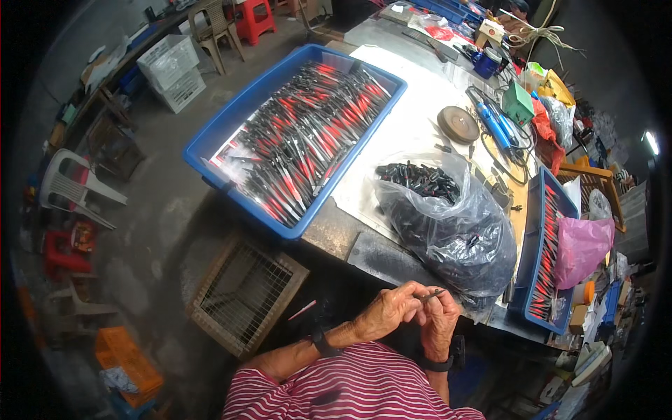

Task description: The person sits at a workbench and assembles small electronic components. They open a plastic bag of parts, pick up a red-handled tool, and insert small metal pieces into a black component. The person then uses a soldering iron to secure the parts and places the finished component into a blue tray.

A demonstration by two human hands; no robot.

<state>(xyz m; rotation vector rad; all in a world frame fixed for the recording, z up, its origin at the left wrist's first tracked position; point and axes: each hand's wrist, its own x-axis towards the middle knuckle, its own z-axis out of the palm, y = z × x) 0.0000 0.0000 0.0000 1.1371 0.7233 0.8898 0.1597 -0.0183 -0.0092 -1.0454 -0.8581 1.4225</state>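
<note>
My left hand and my right hand meet in front of my chest, just off the table's near edge. Both are closed, with their fingertips pinching a small, slim dark piece. Fingers cover part of it, so its exact kind is unclear. Just beyond my hands, an open clear plastic bag bulges with small black parts. To the left, a large blue tray on the table corner holds a heap of slim black-and-red pen-shaped pieces.
At the right stands a narrower blue bin of similar pieces, beside a pink bag. Farther back are a round brown disc, blue-handled tools and a green box. A wire-mesh crate sits below the table's left edge.
</note>
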